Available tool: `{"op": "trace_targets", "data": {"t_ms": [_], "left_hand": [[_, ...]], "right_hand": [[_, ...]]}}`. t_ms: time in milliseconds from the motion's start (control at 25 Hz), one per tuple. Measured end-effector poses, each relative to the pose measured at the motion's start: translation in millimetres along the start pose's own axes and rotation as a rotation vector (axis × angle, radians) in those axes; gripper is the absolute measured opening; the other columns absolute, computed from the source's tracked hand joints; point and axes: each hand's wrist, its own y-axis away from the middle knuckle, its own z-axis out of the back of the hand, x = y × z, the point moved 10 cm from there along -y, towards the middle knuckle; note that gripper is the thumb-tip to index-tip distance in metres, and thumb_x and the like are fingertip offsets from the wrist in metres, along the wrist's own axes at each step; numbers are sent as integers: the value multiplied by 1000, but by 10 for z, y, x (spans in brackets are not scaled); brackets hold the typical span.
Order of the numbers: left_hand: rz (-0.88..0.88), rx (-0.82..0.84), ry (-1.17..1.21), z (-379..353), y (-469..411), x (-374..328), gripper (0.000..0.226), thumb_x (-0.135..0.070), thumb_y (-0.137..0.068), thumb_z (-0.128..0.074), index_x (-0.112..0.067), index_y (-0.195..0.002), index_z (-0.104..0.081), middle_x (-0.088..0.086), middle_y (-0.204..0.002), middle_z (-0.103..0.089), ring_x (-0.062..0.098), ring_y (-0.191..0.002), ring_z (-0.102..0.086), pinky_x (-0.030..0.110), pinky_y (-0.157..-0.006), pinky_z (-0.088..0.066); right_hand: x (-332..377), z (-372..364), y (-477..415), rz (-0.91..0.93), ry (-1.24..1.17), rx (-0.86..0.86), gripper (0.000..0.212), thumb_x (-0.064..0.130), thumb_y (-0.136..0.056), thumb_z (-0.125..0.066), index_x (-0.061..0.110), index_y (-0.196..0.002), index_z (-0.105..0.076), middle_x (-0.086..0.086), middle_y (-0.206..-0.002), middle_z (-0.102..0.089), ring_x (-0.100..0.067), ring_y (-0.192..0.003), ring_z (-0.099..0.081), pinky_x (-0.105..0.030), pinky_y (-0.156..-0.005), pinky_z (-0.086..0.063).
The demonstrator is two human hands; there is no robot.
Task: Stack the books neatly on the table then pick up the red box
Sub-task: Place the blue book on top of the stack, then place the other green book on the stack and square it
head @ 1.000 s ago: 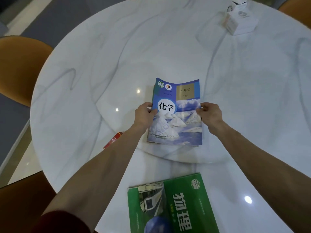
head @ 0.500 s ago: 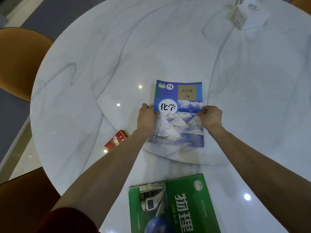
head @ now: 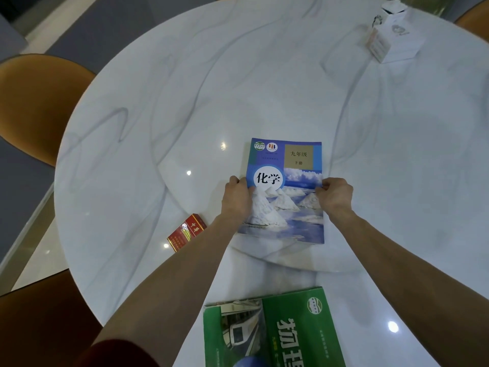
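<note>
A blue book (head: 287, 165) with white mounds on its cover lies flat on the raised round centre of the white marble table (head: 185, 102). My left hand (head: 236, 198) grips its left edge and my right hand (head: 336, 196) grips its right edge. A green book (head: 285, 329) lies separately at the near table edge, partly cut off by the frame. The red box (head: 186, 231), a small flat pack, lies on the table left of my left forearm, untouched. Whether other books lie under the blue one is hidden.
A white tissue box (head: 391, 35) stands at the far right of the table. Orange-brown chairs sit at the left (head: 34, 107), near left (head: 39, 321) and far right (head: 476, 19).
The blue book has gone from slightly lifted and tilted to lying flat and square. My left forearm no longer covers the red box. Both hands keep their hold on the book's sides.
</note>
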Motion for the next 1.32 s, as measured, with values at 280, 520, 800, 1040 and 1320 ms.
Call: {"op": "trace_targets", "data": {"t_ms": [280,520,800,1040,1320], "left_hand": [[25,11,-38,12,49,-5,31,-20,-99,-37,2,-115,-51,22,-116,-49,35,-104,-50,38,-86,-45],[-87,-110,-148,309,290,-148,27,-19,-94,-44,-3,-107,-61,19,-108,-57,34,-99,-55,43,-79,-48],[-349,-16,-210,265,767,-460,27,-24,-93,-50,-10,-112,-61,13,-110,-60,30,-102,-57,39,-84,-49],[-559,118,-215,3,1398,-523,30,-26,-93,-49,-11,-117,-60,12,-116,-61,28,-109,-54,36,-87,-47],[-611,299,-229,-501,1956,-305,36,-32,-93,-49,-15,-124,-54,8,-121,-58,26,-113,-51,36,-91,-43]], "right_hand": [[3,1,22,1,-2,11,22,7,-88,-54,-5,-101,-67,-23,-106,-69,-37,-98,-63,-36,-86,-50],[-107,66,252,-20,47,76,26,17,-89,-51,5,-106,-66,-20,-111,-67,-36,-97,-63,-37,-82,-52],[-331,172,917,57,188,138,24,22,-90,-47,7,-94,-66,-17,-99,-67,-29,-76,-56,-28,-65,-42],[-511,222,1855,133,166,46,23,22,-90,-50,8,-98,-67,-15,-100,-66,-32,-86,-62,-28,-66,-42],[-914,10,2833,58,110,52,23,26,-90,-51,10,-95,-67,-13,-96,-66,-31,-80,-63,-30,-65,-47]]}}
